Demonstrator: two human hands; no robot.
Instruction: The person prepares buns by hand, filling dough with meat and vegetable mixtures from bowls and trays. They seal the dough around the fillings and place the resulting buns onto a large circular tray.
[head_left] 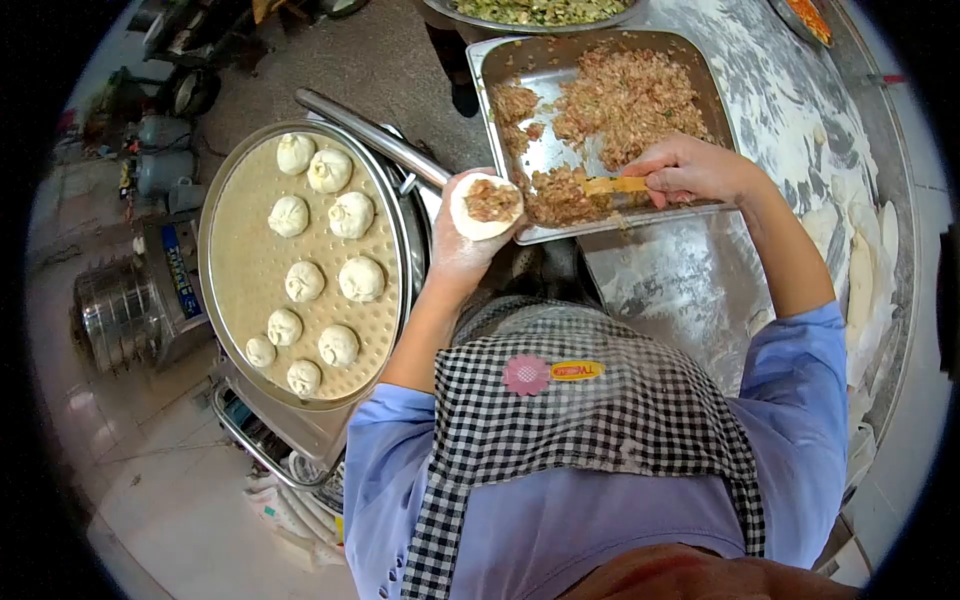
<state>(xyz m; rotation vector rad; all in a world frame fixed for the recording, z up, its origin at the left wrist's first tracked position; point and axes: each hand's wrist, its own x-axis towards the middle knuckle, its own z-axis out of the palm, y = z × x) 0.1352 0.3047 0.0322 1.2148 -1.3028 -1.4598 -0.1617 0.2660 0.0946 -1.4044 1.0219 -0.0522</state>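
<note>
In my left hand (460,250) lies a round dough wrapper (486,228) with a dab of minced filling (492,201) on it. My right hand (690,172) grips a yellowish flat spatula (612,187), its far end down in the minced filling of a metal tray (727,95). The fingers of that hand are wrapped round the spatula's near end. Left of my left hand, a round perforated steamer tray (235,255) carries several pleated buns (361,279).
A metal bar (370,135) runs beside the steamer tray. A bowl of chopped green filling (540,12) stands beyond the metal tray, and a dish of orange filling (808,18) at the far right. Flour covers the worktop (775,90), with dough (862,270) along its right edge.
</note>
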